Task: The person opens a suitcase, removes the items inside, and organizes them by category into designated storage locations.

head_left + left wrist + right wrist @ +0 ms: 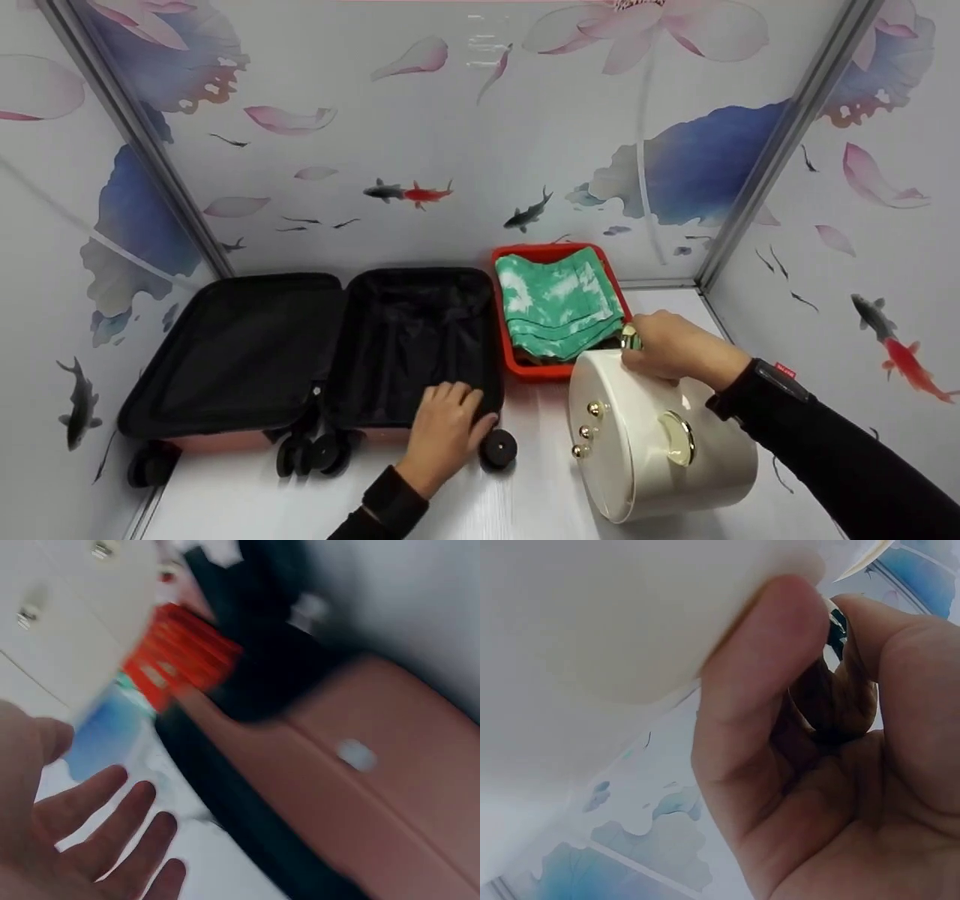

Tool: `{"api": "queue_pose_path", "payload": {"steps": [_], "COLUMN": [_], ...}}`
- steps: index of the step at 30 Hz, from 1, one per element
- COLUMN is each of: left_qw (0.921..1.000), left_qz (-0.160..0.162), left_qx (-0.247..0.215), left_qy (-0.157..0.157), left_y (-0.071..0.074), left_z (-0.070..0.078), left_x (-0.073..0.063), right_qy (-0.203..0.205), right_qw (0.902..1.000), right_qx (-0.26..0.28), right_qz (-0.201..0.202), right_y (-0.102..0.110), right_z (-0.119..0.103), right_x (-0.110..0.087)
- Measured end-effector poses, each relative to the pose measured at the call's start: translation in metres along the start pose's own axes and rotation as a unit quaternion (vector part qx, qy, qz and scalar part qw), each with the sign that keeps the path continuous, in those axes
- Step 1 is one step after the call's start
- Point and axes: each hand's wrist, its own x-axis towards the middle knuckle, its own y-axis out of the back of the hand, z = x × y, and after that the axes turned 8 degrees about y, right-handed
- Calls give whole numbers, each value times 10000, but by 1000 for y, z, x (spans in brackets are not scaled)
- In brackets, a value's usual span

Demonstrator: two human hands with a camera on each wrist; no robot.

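My right hand (664,345) grips the gold handle (631,337) of a cream-white drawer box (697,450). The box is tilted, its rounded front with small gold knobs (585,432) facing left. In the right wrist view, curled fingers (742,690) wrap the handle against the pale box wall (592,652). My left hand (442,427) is over the near right corner of an open suitcase (420,352) with black lining. The left wrist view shows that hand (97,832) with fingers spread and nothing held, beside the pink suitcase shell (375,787); that view is blurred.
A red basket (517,367) holding folded green-and-white cloth (559,300) stands at the back, right of the suitcase. The other suitcase half (240,360) lies open to the left. Black wheels (497,450) stick out in front. Printed panels (450,135) enclose the white table (480,510).
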Motion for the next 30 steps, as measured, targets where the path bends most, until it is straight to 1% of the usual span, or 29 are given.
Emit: {"api": "queue_pose_path", "payload": {"steps": [3, 5, 7, 10, 16, 21, 25, 30], "left_qw": [9978, 9951, 9928, 9915, 9913, 9919, 9931, 9939], "left_qz": [-503, -811, -1043, -1186, -1156, -1047, -935, -860], "left_qx": [262, 304, 308, 372, 566, 699, 694, 657], "left_qy": [346, 480, 493, 396, 272, 149, 158, 203], "left_y": [3, 3, 1, -3, -9, -12, -14, -17], "left_z": [-24, -34, -40, -44, -48, -48, -49, -50], "left_x": [-13, -19, -21, -21, -23, -24, -25, -28], "right_qy": [23, -7, -43, -162, -278, -81, 10, -100], "right_qw": [10000, 10000, 9999, 9997, 9992, 9995, 9994, 9993], "right_qx": [23, 18, -3, -36, 135, 140, 57, -55], "right_qz": [41, 92, 144, 200, 243, 276, 339, 369], "right_y": [-1, -1, 0, 0, 2, 4, -1, -4], "right_z": [1, 2, 3, 3, -4, -8, -9, -10], "right_x": [0, -1, -3, -4, -6, -8, -10, -10]}}
